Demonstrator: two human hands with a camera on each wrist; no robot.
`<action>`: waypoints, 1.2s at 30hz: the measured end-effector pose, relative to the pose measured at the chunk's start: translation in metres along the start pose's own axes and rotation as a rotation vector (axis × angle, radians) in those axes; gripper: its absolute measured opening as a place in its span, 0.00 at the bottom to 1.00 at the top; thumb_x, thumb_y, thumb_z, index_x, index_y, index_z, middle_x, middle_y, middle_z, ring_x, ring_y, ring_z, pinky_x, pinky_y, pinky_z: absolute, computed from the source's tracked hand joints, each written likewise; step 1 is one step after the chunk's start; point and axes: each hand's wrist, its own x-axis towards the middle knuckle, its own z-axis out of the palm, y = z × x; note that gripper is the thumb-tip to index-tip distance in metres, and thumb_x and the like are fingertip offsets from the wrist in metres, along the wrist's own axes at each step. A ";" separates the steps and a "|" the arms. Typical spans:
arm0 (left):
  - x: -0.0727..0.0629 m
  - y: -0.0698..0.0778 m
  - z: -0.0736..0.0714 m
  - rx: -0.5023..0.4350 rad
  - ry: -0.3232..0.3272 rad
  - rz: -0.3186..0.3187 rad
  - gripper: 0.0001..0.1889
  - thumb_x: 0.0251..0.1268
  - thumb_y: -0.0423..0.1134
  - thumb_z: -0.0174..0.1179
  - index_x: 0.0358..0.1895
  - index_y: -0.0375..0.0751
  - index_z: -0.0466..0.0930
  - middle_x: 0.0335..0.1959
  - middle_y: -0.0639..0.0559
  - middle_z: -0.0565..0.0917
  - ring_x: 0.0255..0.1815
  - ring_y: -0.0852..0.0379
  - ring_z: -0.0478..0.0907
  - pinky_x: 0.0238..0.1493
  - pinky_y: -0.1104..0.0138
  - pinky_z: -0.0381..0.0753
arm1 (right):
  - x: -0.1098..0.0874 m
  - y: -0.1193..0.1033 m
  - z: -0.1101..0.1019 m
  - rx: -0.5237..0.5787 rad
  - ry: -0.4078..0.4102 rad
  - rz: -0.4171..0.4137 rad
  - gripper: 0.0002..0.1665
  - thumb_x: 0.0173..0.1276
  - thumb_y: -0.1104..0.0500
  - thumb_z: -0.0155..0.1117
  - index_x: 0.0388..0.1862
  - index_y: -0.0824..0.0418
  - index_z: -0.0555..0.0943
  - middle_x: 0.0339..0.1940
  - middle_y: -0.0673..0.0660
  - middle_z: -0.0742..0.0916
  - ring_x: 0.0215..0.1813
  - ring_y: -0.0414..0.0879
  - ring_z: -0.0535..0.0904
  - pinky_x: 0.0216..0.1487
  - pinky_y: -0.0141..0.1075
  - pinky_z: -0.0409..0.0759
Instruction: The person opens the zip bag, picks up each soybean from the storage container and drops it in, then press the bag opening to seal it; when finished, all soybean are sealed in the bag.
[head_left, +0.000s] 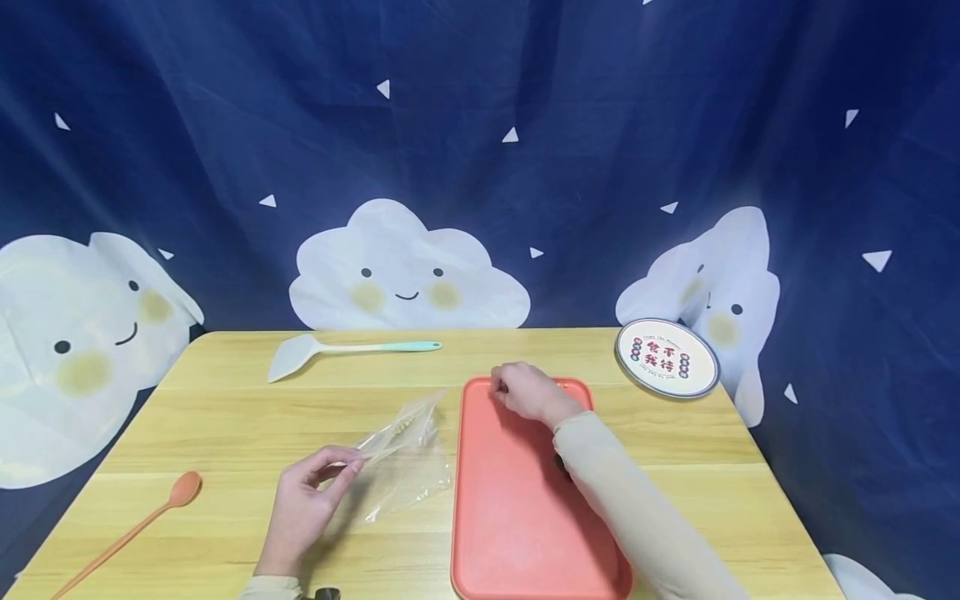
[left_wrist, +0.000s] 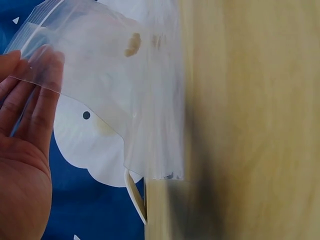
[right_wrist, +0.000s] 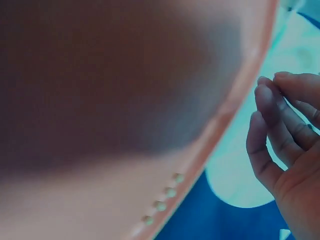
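Observation:
My left hand (head_left: pixel 311 500) pinches a clear zip bag (head_left: pixel 408 492) between thumb and fingers, left of the red tray (head_left: pixel 517 517). A small clump of beige bits (left_wrist: pixel 133 45) shows inside the bag in the left wrist view. My right hand (head_left: pixel 528 392) hovers over the tray's far end, its thumb and fingertips brought together. Anything tiny between those fingertips cannot be made out. Several small pale beads (right_wrist: pixel 160 205) lie in a row along the tray's edge in the right wrist view. The right forearm hides part of the tray's right side.
A white spatula with a mint handle (head_left: pixel 352 347) lies along the table's back edge. An orange spoon (head_left: pixel 142 525) is at the left. At the back right corner sits an oval plate (head_left: pixel 667 358) with red lettering. A blue cloud-patterned curtain (head_left: pixel 465 108) hangs behind the table.

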 end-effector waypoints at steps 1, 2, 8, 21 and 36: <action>0.000 0.000 0.000 -0.010 -0.002 0.003 0.10 0.55 0.17 0.66 0.34 0.36 0.85 0.35 0.46 0.86 0.41 0.60 0.83 0.43 0.70 0.84 | -0.001 -0.003 -0.002 0.034 0.012 -0.001 0.03 0.66 0.65 0.67 0.38 0.60 0.83 0.33 0.49 0.83 0.38 0.44 0.80 0.42 0.36 0.81; 0.000 -0.001 0.000 -0.018 -0.005 0.006 0.10 0.54 0.17 0.65 0.34 0.35 0.85 0.35 0.45 0.86 0.41 0.60 0.83 0.42 0.70 0.85 | -0.002 -0.006 -0.005 0.060 0.025 -0.004 0.03 0.67 0.64 0.67 0.39 0.59 0.83 0.33 0.48 0.83 0.39 0.43 0.80 0.43 0.36 0.81; 0.001 0.001 0.000 -0.044 -0.016 0.003 0.10 0.55 0.17 0.66 0.34 0.35 0.85 0.35 0.45 0.86 0.42 0.60 0.83 0.43 0.68 0.85 | -0.009 -0.032 -0.017 0.315 0.141 -0.081 0.04 0.66 0.66 0.66 0.39 0.59 0.83 0.33 0.45 0.83 0.38 0.40 0.79 0.42 0.34 0.81; 0.001 0.001 0.002 -0.019 0.000 -0.017 0.09 0.54 0.18 0.67 0.33 0.36 0.86 0.34 0.48 0.87 0.41 0.63 0.83 0.43 0.70 0.84 | -0.013 -0.093 -0.007 0.529 0.175 -0.248 0.03 0.68 0.63 0.66 0.40 0.58 0.84 0.35 0.46 0.84 0.39 0.36 0.77 0.41 0.31 0.81; 0.001 0.001 0.003 -0.009 0.015 -0.004 0.11 0.52 0.16 0.67 0.31 0.36 0.85 0.33 0.43 0.86 0.41 0.62 0.83 0.43 0.71 0.84 | -0.007 -0.106 0.008 0.445 0.144 -0.300 0.08 0.66 0.63 0.68 0.44 0.59 0.84 0.39 0.44 0.83 0.42 0.36 0.78 0.44 0.32 0.82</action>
